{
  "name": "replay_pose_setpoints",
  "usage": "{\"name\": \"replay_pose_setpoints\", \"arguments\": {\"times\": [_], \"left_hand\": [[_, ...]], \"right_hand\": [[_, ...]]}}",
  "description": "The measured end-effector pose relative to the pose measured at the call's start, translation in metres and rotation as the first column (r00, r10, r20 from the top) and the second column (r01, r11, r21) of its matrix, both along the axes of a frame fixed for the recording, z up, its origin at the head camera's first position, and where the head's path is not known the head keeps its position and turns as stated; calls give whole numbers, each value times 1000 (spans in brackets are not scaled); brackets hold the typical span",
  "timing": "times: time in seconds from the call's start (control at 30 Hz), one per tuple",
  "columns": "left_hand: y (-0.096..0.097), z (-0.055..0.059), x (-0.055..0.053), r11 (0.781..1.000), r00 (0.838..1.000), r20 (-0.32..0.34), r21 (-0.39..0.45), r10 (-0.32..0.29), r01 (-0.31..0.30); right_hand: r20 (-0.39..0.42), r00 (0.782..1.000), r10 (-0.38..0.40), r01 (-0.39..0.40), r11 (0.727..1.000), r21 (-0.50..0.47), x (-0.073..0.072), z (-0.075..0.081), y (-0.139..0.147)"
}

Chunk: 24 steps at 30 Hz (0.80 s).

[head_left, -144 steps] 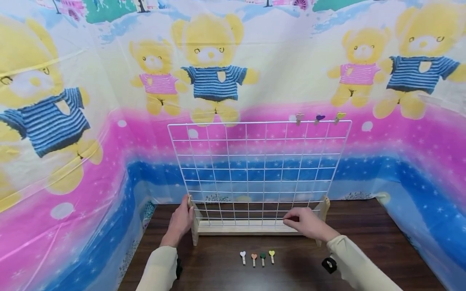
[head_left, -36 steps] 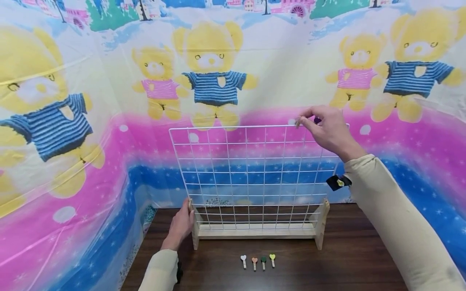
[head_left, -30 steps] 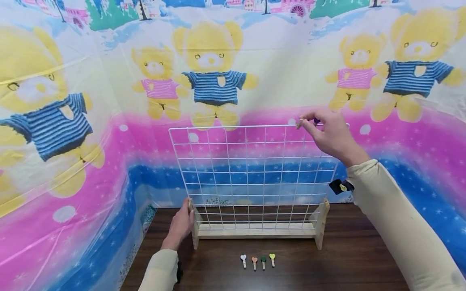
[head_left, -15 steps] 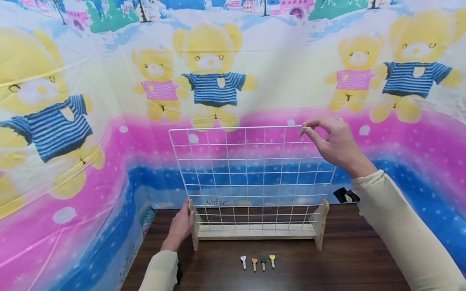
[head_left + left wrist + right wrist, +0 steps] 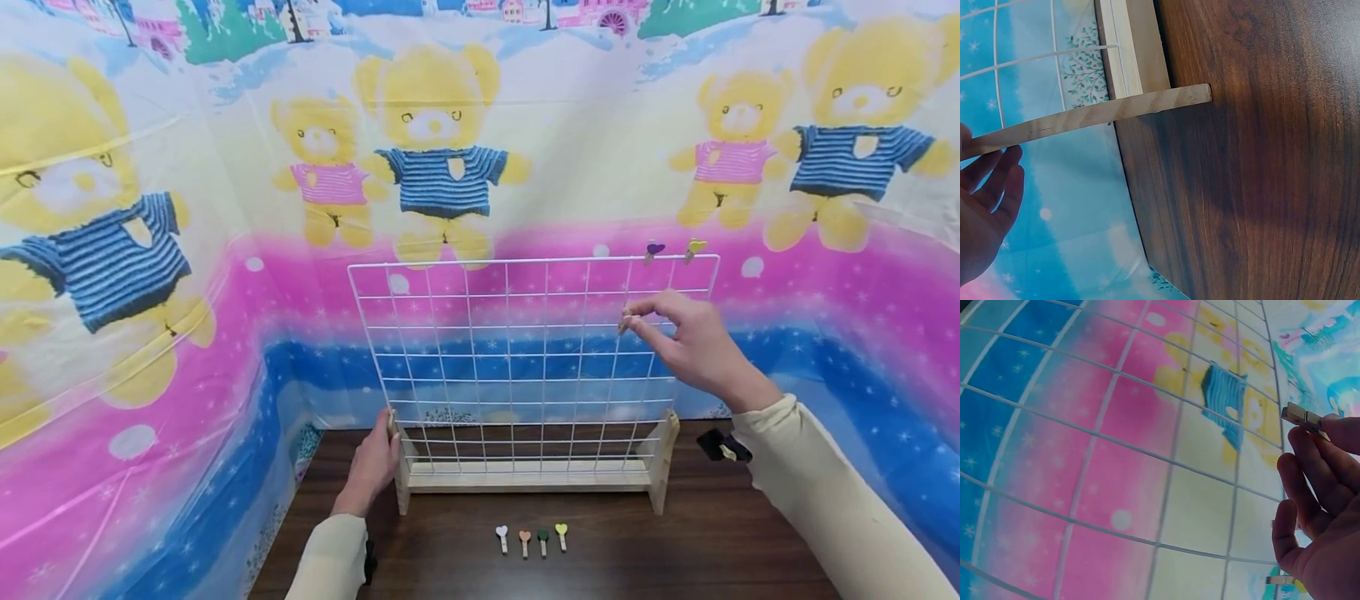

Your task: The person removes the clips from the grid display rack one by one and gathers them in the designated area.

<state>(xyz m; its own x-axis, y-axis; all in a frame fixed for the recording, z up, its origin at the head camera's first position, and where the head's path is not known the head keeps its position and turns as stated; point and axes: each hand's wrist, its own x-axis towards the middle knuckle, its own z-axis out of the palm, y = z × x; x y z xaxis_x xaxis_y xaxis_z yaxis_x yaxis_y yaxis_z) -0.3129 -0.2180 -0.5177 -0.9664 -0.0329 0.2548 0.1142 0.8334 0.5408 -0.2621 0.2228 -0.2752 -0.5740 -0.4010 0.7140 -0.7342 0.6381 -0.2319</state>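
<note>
In the head view my right hand (image 5: pixel 690 346) pinches a small wooden clothespin (image 5: pixel 623 323) between thumb and index finger, in front of the upper right of the white wire grid (image 5: pixel 507 355). The right wrist view shows this clothespin (image 5: pixel 1302 417) with its tip pointing away from the fingertips. My left hand (image 5: pixel 372 458) grips the wooden end support (image 5: pixel 1085 117) at the grid's left side. Along the top wire sit a purple heart clothespin (image 5: pixel 655 250) and a yellow heart clothespin (image 5: pixel 696 248).
On the dark wooden table (image 5: pixel 600 567), before the stand's base bar (image 5: pixel 525 482), lie clothespins with white (image 5: pixel 502 538), orange (image 5: pixel 524 542), green (image 5: pixel 543 542) and yellow (image 5: pixel 562 537) hearts. A printed bear curtain (image 5: pixel 585 167) hangs behind and at both sides.
My right hand rose from low by the grid to its top wire, took the leftmost of three clothespins off there, and has come down with it. My left hand stays at the support.
</note>
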Motion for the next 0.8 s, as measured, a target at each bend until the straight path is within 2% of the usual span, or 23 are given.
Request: {"name": "replay_pose_setpoints", "arguments": {"times": [0.3, 0.57, 0.8], "left_hand": [[0, 0, 0, 1000, 1000, -14, 0, -6, 6], [1, 2, 2, 1000, 1000, -3, 0, 3, -3], [1, 1, 1, 1000, 1000, 0, -1, 4, -4]], "right_hand": [[117, 992, -36, 34, 999, 21, 6, -34, 8], [173, 983, -60, 52, 997, 51, 9, -55, 13], [184, 982, -43, 32, 998, 61, 9, -70, 15]]}}
